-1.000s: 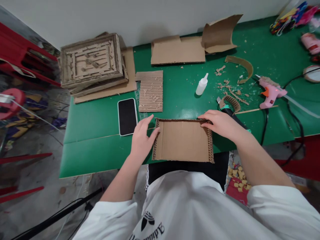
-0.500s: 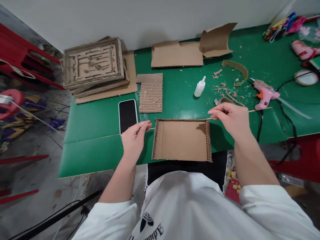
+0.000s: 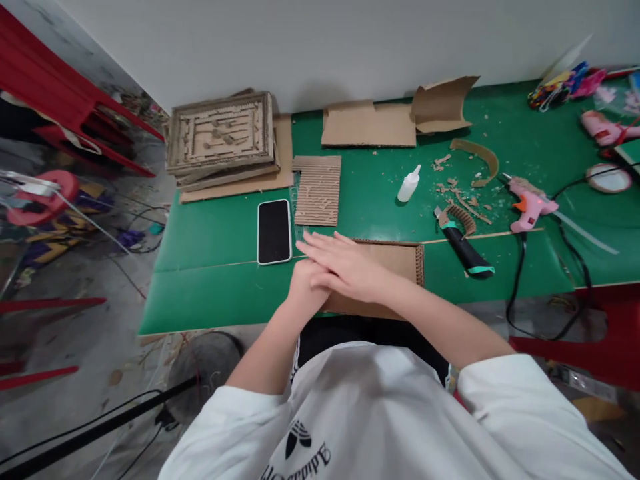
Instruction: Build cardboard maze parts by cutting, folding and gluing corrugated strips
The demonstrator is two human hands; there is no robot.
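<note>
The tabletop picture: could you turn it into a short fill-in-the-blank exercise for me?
Of the left hand and right hand, the upper one is the ____.
The phone lies with its ____ facing up.
The glue gun beside the cutter has an ____ trigger.

Missing words: right; screen; orange

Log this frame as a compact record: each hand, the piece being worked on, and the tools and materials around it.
left hand: at the piece's left end, partly covered, grip unclear
right hand: fingers extended, crossed over the left hand
workpiece: shallow cardboard tray, left end hidden
left of tray: phone, screen dark
right of tray: black-and-green cutter, pink glue gun
beyond tray: white bottle, ribbed cardboard
</note>
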